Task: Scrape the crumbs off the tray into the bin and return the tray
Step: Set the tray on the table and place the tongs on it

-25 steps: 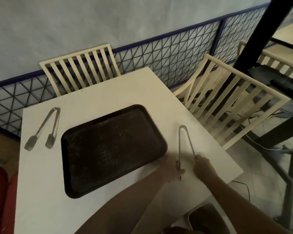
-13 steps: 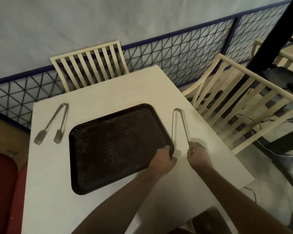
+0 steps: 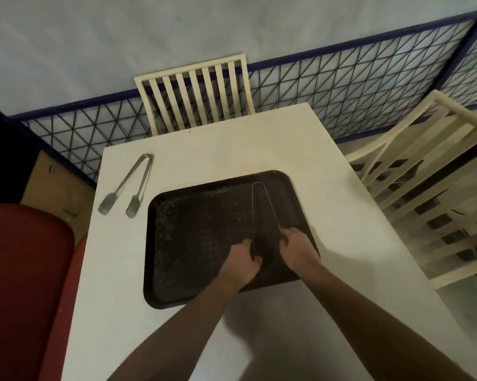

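Observation:
A dark rectangular tray [image 3: 198, 237] speckled with crumbs lies flat on the white table [image 3: 204, 144]. A pair of metal tongs [image 3: 262, 207] lies spread over the tray's right part, hinge end pointing away from me. My left hand [image 3: 241, 264] grips the left arm of these tongs near its tip. The right arm of the tongs is held by my right hand [image 3: 297, 247]. Both hands sit over the tray's near right corner. The bin is out of sight.
A second pair of tongs [image 3: 130, 188] lies on the table left of the tray. Cream slatted chairs stand at the far side [image 3: 193, 92] and the right [image 3: 424, 202]. A red seat [image 3: 20, 284] is at the left. A blue mesh fence [image 3: 341, 86] runs behind.
Both hands have carried the tongs from the bare table right of the tray onto the tray's right part. My view has shifted right and closer above the table.

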